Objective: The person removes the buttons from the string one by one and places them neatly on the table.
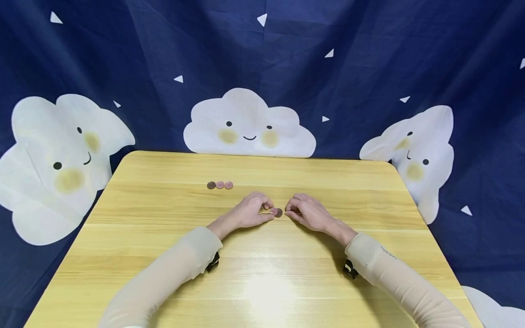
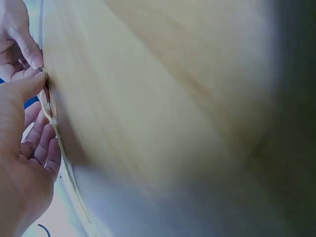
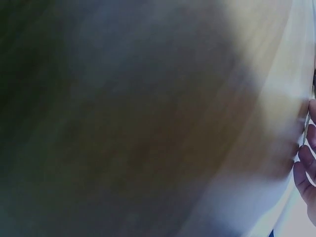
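Two buttons, one pink (image 1: 273, 211) and one dark brown (image 1: 279, 212), sit side by side between the hands on a thin pale-yellow string (image 2: 67, 160). My left hand (image 1: 251, 210) pinches the pink button at its edge, thumb on the near side. From those fingers the string trails down in the left wrist view. On the other side my right hand (image 1: 310, 212) pinches a short length of string close to the brown button. In the right wrist view only some fingers (image 3: 307, 163) show at the edge, and their grip is hidden.
Farther back on the wooden table (image 1: 164, 255) lie three more buttons in a touching row: a dark brown one (image 1: 211, 185), a pink one (image 1: 220, 185) and another pink one (image 1: 229, 185). A dark blue curtain (image 1: 229, 50) with white clouds hangs behind the table.
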`<state>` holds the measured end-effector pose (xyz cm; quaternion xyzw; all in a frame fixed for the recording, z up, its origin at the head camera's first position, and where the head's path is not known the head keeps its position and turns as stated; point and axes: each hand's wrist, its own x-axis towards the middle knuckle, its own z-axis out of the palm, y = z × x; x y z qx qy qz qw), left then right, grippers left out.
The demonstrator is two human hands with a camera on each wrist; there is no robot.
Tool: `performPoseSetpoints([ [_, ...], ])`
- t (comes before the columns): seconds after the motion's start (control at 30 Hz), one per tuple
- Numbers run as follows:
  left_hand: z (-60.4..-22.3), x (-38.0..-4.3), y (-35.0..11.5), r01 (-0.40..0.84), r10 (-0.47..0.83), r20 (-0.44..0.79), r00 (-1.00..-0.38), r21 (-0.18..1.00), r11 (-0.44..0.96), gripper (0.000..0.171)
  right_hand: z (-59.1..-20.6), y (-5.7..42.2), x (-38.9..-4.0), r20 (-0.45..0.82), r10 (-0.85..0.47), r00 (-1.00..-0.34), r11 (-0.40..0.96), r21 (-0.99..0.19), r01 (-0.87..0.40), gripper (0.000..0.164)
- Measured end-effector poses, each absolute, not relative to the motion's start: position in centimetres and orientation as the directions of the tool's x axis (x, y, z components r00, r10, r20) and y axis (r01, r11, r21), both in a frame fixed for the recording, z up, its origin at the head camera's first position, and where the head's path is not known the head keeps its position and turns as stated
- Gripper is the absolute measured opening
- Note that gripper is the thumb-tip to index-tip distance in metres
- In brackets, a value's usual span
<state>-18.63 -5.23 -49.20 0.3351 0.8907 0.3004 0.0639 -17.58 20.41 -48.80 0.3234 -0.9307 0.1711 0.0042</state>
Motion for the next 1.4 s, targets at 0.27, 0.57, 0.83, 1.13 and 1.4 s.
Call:
performPoseSetpoints([
  [0.27, -49.2, -18.9, -4.6, 0.561, 0.643, 0.09, -0.761, 0.59, 0.581, 0.024, -48.9, 20.4, -17.6, 0.12, -0.605, -0.787, 0.726, -0.323, -0.608, 0.007],
  [0.57, -49.3, -18.9, -5.0, 0.546, 0.637, 0.093, -0.766, 0.618, 0.566, 0.021, -48.8, 20.4, -17.6, 0.111, -0.605, -0.789, 0.73, -0.319, -0.605, 0.007],
  [0.83, -49.4, -18.8, -5.8, 0.541, 0.621, 0.113, -0.776, 0.625, 0.562, 0.019, -48.7, 20.3, -17.5, 0.112, -0.607, -0.787, 0.73, -0.312, -0.608, 0.008],
  [1.13, -49.4, -18.7, -6.6, 0.506, 0.6, 0.088, -0.795, 0.642, 0.576, 0.021, -48.8, 20.4, -17.6, 0.113, -0.6, -0.792, 0.738, -0.305, -0.602, 0.008],
  [1.4, -49.5, -18.7, -7.5, 0.508, 0.595, 0.104, -0.797, 0.649, 0.566, 0.019, -48.9, 20.3, -17.6, 0.115, -0.599, -0.793, 0.739, -0.303, -0.602, 0.008],
])
